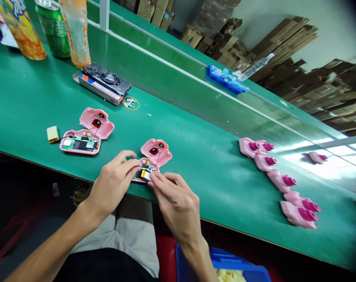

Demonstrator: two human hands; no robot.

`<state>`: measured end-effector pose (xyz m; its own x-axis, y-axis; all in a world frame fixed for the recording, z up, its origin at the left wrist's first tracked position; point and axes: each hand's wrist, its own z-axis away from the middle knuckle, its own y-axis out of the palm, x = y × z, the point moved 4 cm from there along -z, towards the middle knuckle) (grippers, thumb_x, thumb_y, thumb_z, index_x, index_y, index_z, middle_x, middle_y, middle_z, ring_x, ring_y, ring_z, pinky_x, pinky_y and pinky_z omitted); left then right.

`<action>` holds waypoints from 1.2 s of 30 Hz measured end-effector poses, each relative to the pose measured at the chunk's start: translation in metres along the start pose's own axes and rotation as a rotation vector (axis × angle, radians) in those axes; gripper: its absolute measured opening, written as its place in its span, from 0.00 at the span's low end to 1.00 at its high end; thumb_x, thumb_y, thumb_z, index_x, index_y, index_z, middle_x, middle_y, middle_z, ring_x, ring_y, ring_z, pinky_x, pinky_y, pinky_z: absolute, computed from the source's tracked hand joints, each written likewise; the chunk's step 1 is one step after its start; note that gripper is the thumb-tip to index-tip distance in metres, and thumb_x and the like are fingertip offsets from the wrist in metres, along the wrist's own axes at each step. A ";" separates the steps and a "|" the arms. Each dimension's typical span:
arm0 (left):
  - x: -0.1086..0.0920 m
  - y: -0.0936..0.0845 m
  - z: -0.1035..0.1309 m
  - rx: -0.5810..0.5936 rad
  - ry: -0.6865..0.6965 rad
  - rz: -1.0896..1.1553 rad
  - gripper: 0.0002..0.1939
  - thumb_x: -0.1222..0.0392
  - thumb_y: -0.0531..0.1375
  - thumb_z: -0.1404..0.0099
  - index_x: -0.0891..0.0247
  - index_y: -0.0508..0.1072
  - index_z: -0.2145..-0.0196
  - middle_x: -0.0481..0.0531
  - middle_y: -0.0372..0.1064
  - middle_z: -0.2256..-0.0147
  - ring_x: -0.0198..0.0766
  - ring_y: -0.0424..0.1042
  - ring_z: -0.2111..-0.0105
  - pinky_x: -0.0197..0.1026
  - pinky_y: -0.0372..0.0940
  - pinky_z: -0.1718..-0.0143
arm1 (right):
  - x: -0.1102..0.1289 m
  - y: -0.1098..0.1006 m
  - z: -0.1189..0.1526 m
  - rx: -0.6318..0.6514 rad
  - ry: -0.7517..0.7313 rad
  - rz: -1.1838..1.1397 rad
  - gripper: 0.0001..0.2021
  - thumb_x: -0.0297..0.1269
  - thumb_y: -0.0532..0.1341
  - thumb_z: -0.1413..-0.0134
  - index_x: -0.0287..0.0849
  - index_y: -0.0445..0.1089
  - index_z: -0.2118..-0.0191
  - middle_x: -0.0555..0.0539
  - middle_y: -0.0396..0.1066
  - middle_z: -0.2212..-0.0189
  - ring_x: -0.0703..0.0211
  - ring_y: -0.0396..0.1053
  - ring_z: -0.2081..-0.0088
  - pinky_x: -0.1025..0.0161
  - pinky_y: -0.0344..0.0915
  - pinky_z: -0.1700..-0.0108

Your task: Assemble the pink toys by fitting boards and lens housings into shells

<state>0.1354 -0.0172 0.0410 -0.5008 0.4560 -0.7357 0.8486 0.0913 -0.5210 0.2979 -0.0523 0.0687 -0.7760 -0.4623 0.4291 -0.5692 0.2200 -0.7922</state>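
Note:
An opened pink toy camera lies at the near edge of the green table, its two shell halves joined by wires, with a circuit board and a small battery inside the lower half. My left hand pinches that lower half from the left. My right hand grips it from the right, fingertips on the battery. A second opened pink camera lies further left, its board exposed and a loose yellow battery wired beside it.
Several closed pink cameras sit in a row at the right. A black tray on a box, a small ring of screws, a can and bottles stand at the back left. A blue bin is below the table.

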 end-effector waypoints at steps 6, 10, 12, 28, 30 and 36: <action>-0.004 0.003 0.003 0.025 0.021 -0.015 0.08 0.67 0.55 0.26 0.65 0.74 0.57 0.52 0.76 0.58 0.39 0.77 0.60 0.41 0.71 0.56 | 0.000 0.002 -0.007 0.028 -0.025 0.015 0.12 0.26 0.61 0.35 0.44 0.79 0.52 0.47 0.81 0.58 0.54 0.74 0.59 0.55 0.80 0.59; -0.008 0.006 0.005 -0.037 0.037 -0.110 0.08 0.67 0.54 0.25 0.64 0.73 0.59 0.53 0.76 0.59 0.39 0.77 0.61 0.41 0.71 0.57 | 0.002 0.003 -0.006 0.013 -0.060 0.014 0.13 0.25 0.61 0.36 0.44 0.79 0.51 0.46 0.81 0.58 0.55 0.75 0.59 0.55 0.80 0.59; -0.009 0.007 0.006 -0.054 0.042 -0.146 0.08 0.68 0.54 0.25 0.64 0.73 0.59 0.53 0.76 0.60 0.39 0.77 0.61 0.41 0.71 0.57 | 0.001 0.004 -0.004 -0.003 -0.058 -0.010 0.13 0.24 0.62 0.37 0.44 0.79 0.51 0.47 0.81 0.58 0.55 0.75 0.59 0.55 0.80 0.59; -0.008 -0.003 0.014 0.302 0.321 -0.341 0.18 0.63 0.53 0.25 0.67 0.67 0.40 0.65 0.68 0.46 0.49 0.71 0.55 0.51 0.71 0.56 | -0.010 0.015 0.007 0.013 -0.086 0.258 0.15 0.32 0.63 0.36 0.47 0.74 0.45 0.37 0.62 0.34 0.44 0.66 0.43 0.44 0.74 0.49; -0.010 -0.002 0.013 0.281 0.362 -0.385 0.18 0.63 0.54 0.26 0.68 0.68 0.41 0.66 0.68 0.46 0.49 0.70 0.57 0.52 0.71 0.56 | -0.013 0.018 0.019 -0.094 -0.046 0.251 0.13 0.34 0.66 0.39 0.49 0.77 0.49 0.38 0.63 0.35 0.41 0.64 0.41 0.42 0.73 0.49; -0.010 0.007 0.016 0.211 0.370 -0.456 0.18 0.68 0.55 0.31 0.63 0.71 0.44 0.64 0.69 0.47 0.51 0.70 0.57 0.52 0.71 0.57 | -0.037 -0.018 0.001 -0.378 0.149 0.135 0.15 0.45 0.58 0.32 0.44 0.79 0.54 0.37 0.77 0.49 0.47 0.73 0.52 0.48 0.75 0.57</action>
<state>0.1435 -0.0349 0.0382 -0.6807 0.6921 -0.2400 0.4922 0.1894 -0.8496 0.3373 -0.0402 0.0667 -0.8653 -0.2846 0.4127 -0.4980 0.5824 -0.6425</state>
